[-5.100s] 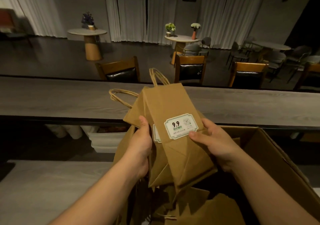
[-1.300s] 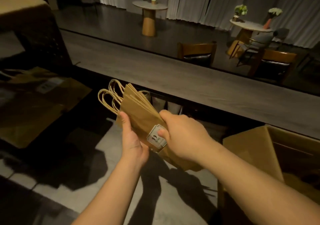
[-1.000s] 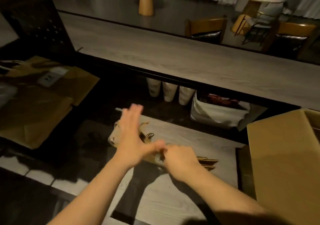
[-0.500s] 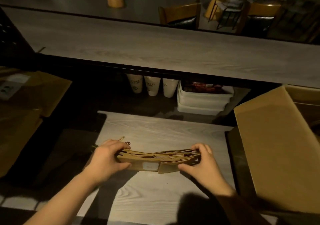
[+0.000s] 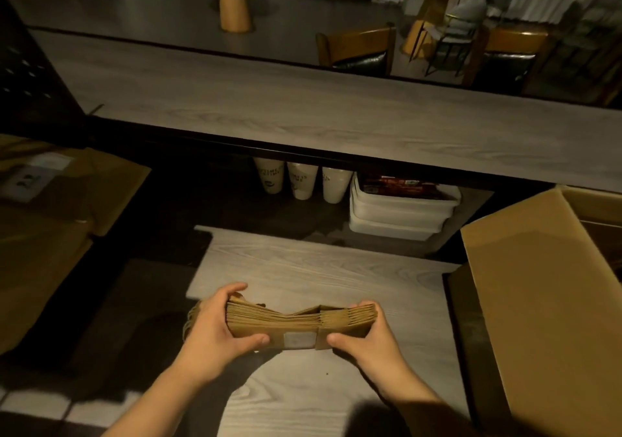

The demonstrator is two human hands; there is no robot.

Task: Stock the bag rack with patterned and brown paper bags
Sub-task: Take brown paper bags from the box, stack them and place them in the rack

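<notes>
A stack of folded brown paper bags (image 5: 296,323) stands on its long edge on the low grey wooden surface (image 5: 303,268), a white label facing me. My left hand (image 5: 215,332) grips the stack's left end, thumb on the near face, fingers over the top; the twisted handles stick out behind that hand. My right hand (image 5: 365,339) grips the right end the same way. No rack and no patterned bags can be made out in the dim light.
An open cardboard box (image 5: 538,295) stands at the right. More brown bags (image 5: 50,221) lie at the left. Paper cups (image 5: 296,182) and stacked white tubs (image 5: 400,211) sit under the long grey counter (image 5: 303,110). Chairs and round tables stand beyond.
The stack came out of the box, swung left and went down onto the low surface. Since half a second ago both hands have squeezed it tighter and squarer.
</notes>
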